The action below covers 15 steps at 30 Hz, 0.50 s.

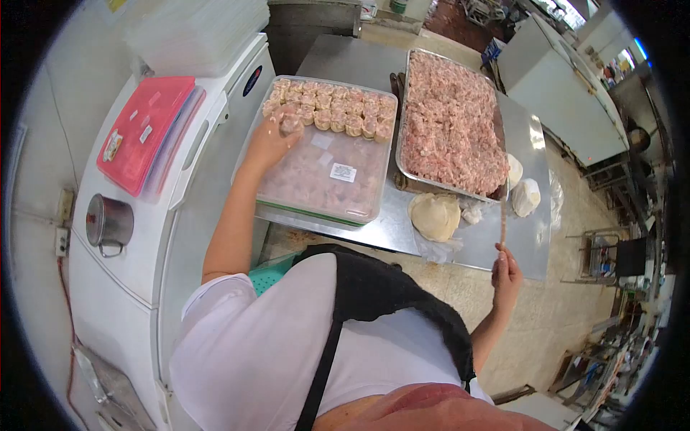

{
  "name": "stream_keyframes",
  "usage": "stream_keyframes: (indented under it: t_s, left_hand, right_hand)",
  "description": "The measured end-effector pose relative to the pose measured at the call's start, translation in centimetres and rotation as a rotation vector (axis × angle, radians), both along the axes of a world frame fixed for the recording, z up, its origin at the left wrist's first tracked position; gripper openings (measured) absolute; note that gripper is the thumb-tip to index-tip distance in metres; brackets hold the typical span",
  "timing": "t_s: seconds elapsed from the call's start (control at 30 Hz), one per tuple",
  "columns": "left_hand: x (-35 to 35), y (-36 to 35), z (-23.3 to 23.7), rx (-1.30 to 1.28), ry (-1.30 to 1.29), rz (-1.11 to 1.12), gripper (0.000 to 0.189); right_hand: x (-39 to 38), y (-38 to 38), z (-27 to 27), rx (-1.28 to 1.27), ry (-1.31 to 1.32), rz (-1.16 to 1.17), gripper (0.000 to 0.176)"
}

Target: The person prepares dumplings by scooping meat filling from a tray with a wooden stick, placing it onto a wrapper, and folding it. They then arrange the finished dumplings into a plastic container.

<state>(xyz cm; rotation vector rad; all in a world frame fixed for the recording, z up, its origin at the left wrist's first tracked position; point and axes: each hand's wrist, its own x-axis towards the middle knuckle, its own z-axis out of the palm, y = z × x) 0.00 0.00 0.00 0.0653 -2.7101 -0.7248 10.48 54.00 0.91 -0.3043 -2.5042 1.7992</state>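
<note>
**A:** Where is the dumpling (290, 125) right now?

**B:** In the left hand (272, 142), whose fingertips are pinched together around it. It sits at about ten o'clock on the clear tray (338, 197), at the left end of the second row.

**A:** And what is next to it?

**B:** The rows of dumplings (338, 108) run off toward three o'clock along the tray's far edge, each piece touching the next. The near half of the tray is bare apart from a small label.

**A:** How would you set this one well?

**B:** I'd lower it upright and snug against its neighbour, base flat and in line with the row. I'd loosen the fingers only once it stands by itself. A hard squeeze would likely dent the wrapper.

**A:** What about the other hand?

**B:** The right hand (507, 276) is well apart, at four o'clock from the tray and off the edge of the steel table (402, 230). It is closed around a thin stick (502, 219) that points up. I'd keep it out there, away from the rows.

**A:** And further out?

**B:** The meat tray (453, 118) lies just beside the clear tray at three o'clock. The wrappers (435, 215) are at six o'clock from the meat. A red lid (144, 133) and a metal mug (109, 223) lie out around nine o'clock.
</note>
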Motion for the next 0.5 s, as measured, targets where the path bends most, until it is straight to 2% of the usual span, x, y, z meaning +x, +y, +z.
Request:
stream_keyframes:
  t_s: [0.07, 0.1, 0.17, 0.2, 0.27, 0.5]
  left_hand:
    - [0.3, 3.7, 2.3, 0.402, -0.192, -0.055, 0.070]
    - [-0.6, 2.0, 3.7, 0.288, -0.225, -0.059, 0.070]
    - [-1.5, 6.0, 1.8, 0.355, -0.157, -0.262, 0.069]
    - [-2.2, 8.0, 1.5, 0.359, -0.158, -0.279, 0.069]
    - [-2.4, 10.5, 1.4, 0.203, -0.136, -0.342, 0.070]
    - [-2.9, 14.3, 0.0, 0.048, -0.300, -0.359, 0.077]
  right_hand:
    - [1.5, 1.4, 1.6, 0.074, 0.004, -0.116, 0.032]
    - [1.7, -1.6, -1.6, -0.038, -0.030, -0.136, 0.032]
    - [1.4, 0.0, 0.2, 0.020, 0.033, -0.135, 0.033]
    - [0.9, 0.5, 0.9, 0.028, 0.062, -0.141, 0.032]
    - [0.3, 0.2, 1.1, 0.018, 0.071, -0.132, 0.032]
    - [-1.7, 2.8, 0.8, 0.013, 0.070, -0.070, 0.031]
